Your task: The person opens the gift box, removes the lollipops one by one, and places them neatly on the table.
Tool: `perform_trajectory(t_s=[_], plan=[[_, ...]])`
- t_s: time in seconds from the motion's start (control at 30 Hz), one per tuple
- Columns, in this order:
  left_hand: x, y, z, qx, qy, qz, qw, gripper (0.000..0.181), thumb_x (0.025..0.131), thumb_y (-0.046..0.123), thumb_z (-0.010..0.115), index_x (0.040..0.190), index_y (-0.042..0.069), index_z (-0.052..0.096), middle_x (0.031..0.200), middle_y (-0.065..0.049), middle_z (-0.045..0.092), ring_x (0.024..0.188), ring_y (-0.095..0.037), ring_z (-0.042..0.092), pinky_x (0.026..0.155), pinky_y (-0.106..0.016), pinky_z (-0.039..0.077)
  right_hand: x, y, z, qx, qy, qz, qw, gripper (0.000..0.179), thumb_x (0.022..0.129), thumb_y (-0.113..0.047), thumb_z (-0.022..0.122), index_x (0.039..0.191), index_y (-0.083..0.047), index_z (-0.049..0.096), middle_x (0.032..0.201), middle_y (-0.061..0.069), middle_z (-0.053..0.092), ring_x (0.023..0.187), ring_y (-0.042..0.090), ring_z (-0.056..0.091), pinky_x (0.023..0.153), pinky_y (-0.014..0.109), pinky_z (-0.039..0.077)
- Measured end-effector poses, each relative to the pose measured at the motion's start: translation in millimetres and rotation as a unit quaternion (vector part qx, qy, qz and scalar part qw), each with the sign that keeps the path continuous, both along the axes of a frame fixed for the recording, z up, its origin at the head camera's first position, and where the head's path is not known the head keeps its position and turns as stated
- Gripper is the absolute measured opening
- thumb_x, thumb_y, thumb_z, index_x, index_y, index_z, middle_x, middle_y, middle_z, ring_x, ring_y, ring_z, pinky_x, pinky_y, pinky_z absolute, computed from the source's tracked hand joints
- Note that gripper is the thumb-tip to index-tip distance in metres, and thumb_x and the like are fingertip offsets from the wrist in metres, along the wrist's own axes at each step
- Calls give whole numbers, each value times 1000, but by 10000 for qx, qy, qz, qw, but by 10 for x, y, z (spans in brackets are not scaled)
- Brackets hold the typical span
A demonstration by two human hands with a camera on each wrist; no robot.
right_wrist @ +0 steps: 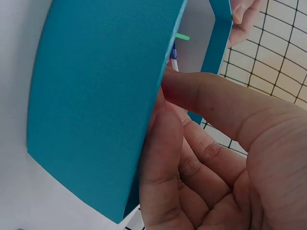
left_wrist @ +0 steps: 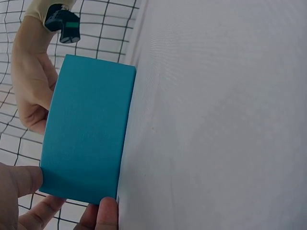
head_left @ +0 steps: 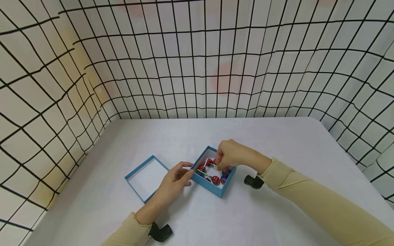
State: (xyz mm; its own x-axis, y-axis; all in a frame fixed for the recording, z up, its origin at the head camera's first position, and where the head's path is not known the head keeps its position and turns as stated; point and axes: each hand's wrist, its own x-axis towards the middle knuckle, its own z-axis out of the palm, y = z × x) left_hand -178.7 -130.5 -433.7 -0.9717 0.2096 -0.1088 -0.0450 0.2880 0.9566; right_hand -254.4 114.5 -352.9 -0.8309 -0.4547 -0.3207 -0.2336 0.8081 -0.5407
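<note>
1. Near the middle of the white desk (head_left: pixel 215 222) stands a blue open-topped box (head_left: pixel 206 184), turned corner-on, with several lollipops (head_left: pixel 216 180) lying inside, their heads mostly near the walls.
2. The left hand (head_left: pixel 172 182) grips the box's left corner — thumb on one side, fingers on the other.
3. The right hand (head_left: pixel 231 153) reaches into the box, its fingers curled with their tips close together; a green stick shows beside them, but whether they pinch a lollipop cannot be told.
4. The work looks partway along: the shallow lid (head_left: pixel 146 178) is off, lying hollow side up to the left, and lollipops are in the box. Handling inside seems unfinished — and the lid is not yet on, if closing is wanted.
5. The red and blue wrappers are too small to read; no lettering shows on the box's visible outer sides.
</note>
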Motion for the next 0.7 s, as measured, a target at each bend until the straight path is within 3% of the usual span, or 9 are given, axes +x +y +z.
perform_trajectory(t_s=[0.17,0.37,0.7], plan=[[-2,0,4,-2,4,4,10000,34,110,27,63,142,16,63,132,-16,71,102,-24,76,100,-46,62,5,-2,8,37,57,9,10000,16,91,-6,85,77,-9,77,71,1,73,63,14,69,58,20,57],[0,1,19,-30,13,-24,10000,34,111,27,62,143,15,63,131,-16,71,100,-23,76,99,-45,62,-9,24,-2,64,459,22,9989,19,90,-6,82,72,-11,77,72,-1,72,63,10,61,59,21,51],[-7,-3,8,-19,39,-46,10000,34,111,27,62,142,15,63,131,-17,71,100,-24,76,99,-46,62,-26,83,52,-216,435,-119,9987,13,94,-7,78,81,-5,81,73,1,75,67,11,68,65,24,58]])
